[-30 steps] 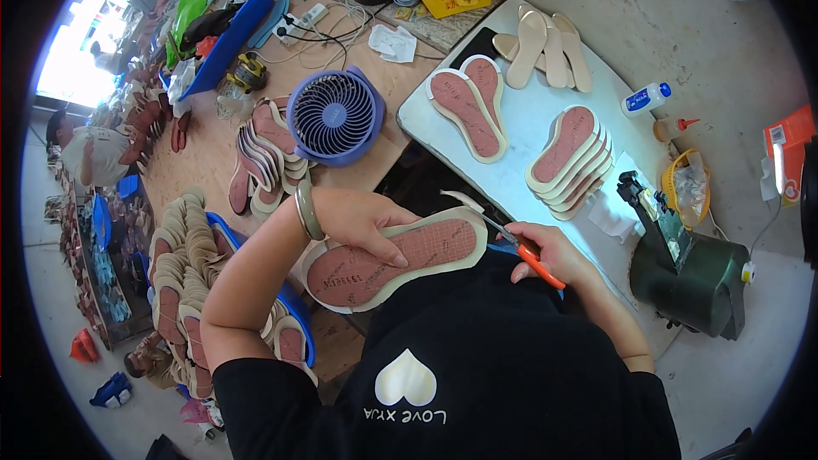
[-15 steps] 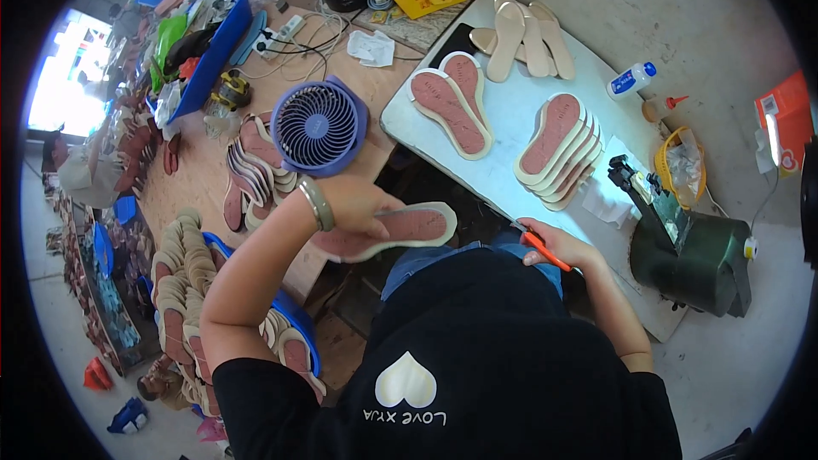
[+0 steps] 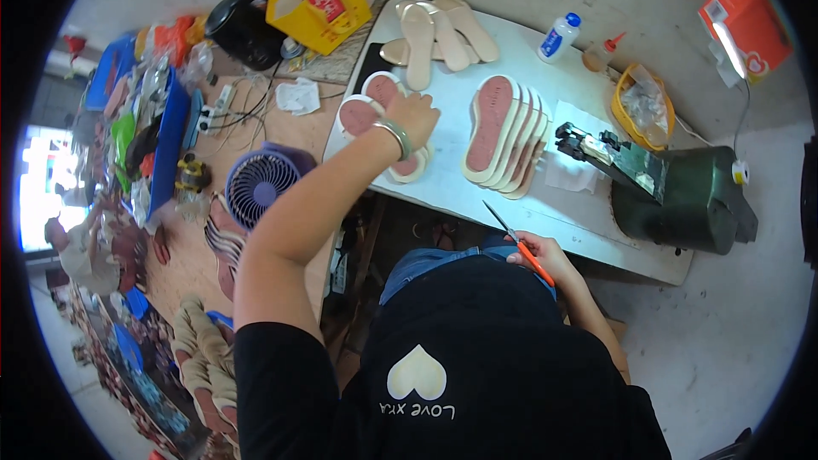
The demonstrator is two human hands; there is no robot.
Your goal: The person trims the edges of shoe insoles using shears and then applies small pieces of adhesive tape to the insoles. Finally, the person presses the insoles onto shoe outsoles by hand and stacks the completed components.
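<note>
My left hand (image 3: 415, 117), with a bracelet at the wrist, reaches out over the white table (image 3: 452, 187) and presses down on a pair of cream-edged, reddish shoe soles (image 3: 366, 111) lying at its left end. My right hand (image 3: 538, 252) stays near my lap at the table's front edge, closed on orange-handled scissors (image 3: 514, 240) with the blades pointing up and left. A fanned stack of similar soles (image 3: 504, 134) lies in the middle of the table, just right of my left hand.
Beige insoles (image 3: 439, 30) lie at the table's far end, with a white bottle (image 3: 558, 37), a glue bottle (image 3: 600, 54) and a yellow bowl (image 3: 641, 102). A green machine (image 3: 682, 196) stands right. A purple fan (image 3: 261, 186), more soles and clutter cover the wooden bench on the left.
My left hand carried the sole from in front of my chest up onto the table and set it on the pile at the left end. The scissors hand stayed low by my lap.
</note>
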